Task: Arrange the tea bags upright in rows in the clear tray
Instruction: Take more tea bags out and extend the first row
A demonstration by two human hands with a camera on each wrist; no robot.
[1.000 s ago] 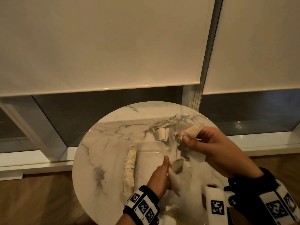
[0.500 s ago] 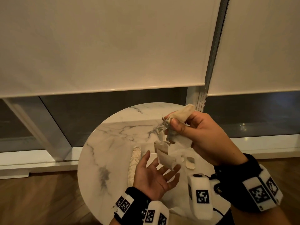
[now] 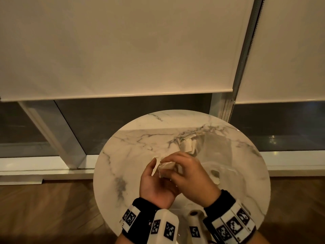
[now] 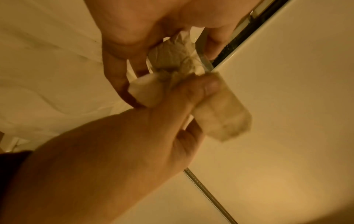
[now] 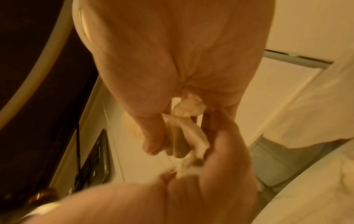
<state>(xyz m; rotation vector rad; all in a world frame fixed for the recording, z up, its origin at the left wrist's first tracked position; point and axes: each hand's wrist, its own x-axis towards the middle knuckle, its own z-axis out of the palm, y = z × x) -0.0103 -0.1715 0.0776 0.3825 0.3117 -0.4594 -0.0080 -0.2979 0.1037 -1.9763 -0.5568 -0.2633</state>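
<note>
Over the middle of the round marble table (image 3: 123, 155) my two hands meet on a small tangled bunch of pale tea bags (image 3: 166, 167). My left hand (image 3: 155, 170) pinches one tea bag (image 4: 220, 112) between thumb and fingers. My right hand (image 3: 173, 167) grips the rest of the bunch (image 4: 172, 56) from above, its thin strings knotted together (image 5: 184, 136). A loose heap of tea bags (image 3: 186, 145) lies behind the hands. The clear tray and its row of bags are hidden under my hands.
Crumpled clear plastic (image 3: 219, 155) lies on the right half of the table, with a small tag or bag (image 3: 215, 173) on it. Window frames and lowered blinds (image 3: 123, 50) stand just behind the table. Wooden floor (image 3: 44, 208) surrounds it.
My right hand came down from above the table's far side to its middle. My left hand, open palm-up half a second ago, has closed onto a tea bag of the bunch.
</note>
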